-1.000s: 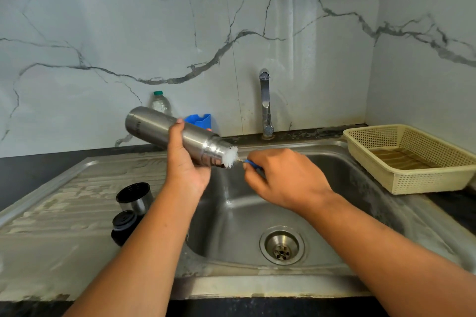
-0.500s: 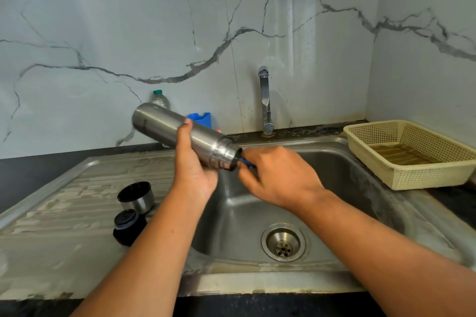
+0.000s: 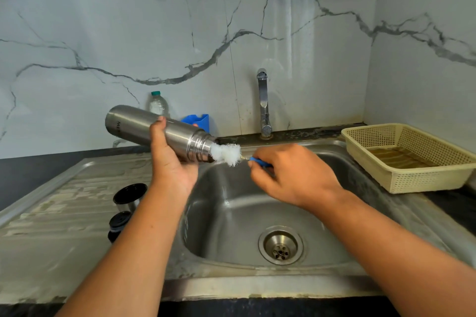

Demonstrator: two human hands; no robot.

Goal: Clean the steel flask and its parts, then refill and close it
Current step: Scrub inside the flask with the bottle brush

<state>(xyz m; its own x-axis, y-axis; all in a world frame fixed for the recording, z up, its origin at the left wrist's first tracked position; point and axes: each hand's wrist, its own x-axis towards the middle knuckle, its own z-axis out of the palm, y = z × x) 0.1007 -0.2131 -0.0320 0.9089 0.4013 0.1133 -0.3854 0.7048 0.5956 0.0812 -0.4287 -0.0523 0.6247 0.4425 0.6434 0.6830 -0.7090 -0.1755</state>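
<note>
Where the left hand (image 3: 172, 166) wraps the cylindrical brushed-steel flask (image 3: 136, 126), we see its grip curled round the body near the neck, thumb on top. It holds the flask tilted above the left edge of the stainless-steel sink basin (image 3: 231, 213), mouth pointing right and slightly down. The fluffy white bristle head (image 3: 226, 153) of a bottle brush sits at that mouth, partly inside and partly out. Beside it we note the right hand (image 3: 291, 177), its grip pinching the brush's thin blue handle (image 3: 257, 161).

On the ribbed steel draining board (image 3: 64, 201) at left we find the short steel cup with a black interior (image 3: 128, 197) and, just in front, the round black stopper (image 3: 118, 222); whether they touch we cannot tell. Behind stand a chrome tap (image 3: 263, 103), a clear plastic bottle with a green cap (image 3: 157, 105) and a blue plastic holder (image 3: 198, 121). A cream perforated plastic basket (image 3: 412, 177) rests at the sink's right rim, beside the dark tabletop (image 3: 25, 170).
</note>
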